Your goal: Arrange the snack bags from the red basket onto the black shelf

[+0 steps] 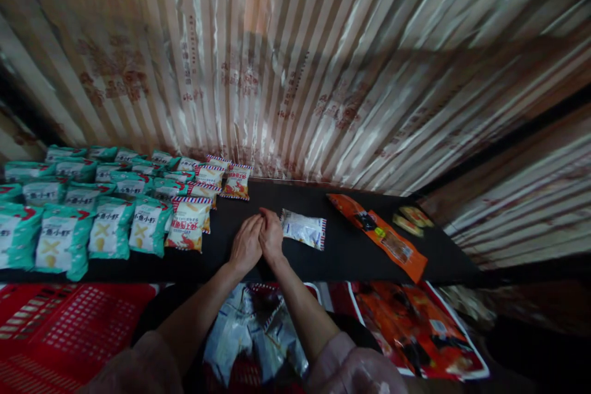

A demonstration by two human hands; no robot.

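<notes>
Head view, clock taken from the joined hands. Left hand point(247, 245) and right hand point(271, 235) pressed together over the dark desk point(305, 196), fingers long and meeting at the tips, backs up; can't tell if anything sits under the palms. White striped-end packet point(303, 231) lies flat at 3 o'clock, just beside the right hand; contact unclear. Probably there for easy reach.

Teal packets point(111, 225) in rows at 9 to 10 o'clock, most tipped back a bit, print toward the wearer, likely so labels read and bags prop each other. Red-and-blue-striped snack packets point(185, 223) along their right side, at 9 to 11 o'clock, same kind of lineup, seemingly grouped by type.

Orange pouch point(383, 234) lies slantwise at 3 o'clock, past the white packet, taking up the desk's right part. Small yellowish packets point(412, 220) beyond it, blurry.

Below the near edge: silvery packets point(258, 332) at 6 o'clock, partly hidden by the forearms point(300, 301); red basket point(87, 314) at 8 o'clock; white-rimmed tray point(475, 375) of orange bags point(406, 320) at 4 o'clock. Striped curtain point(295, 61) closes off the 12 o'clock side, right behind the desk. Dim light, small print unreadable.
</notes>
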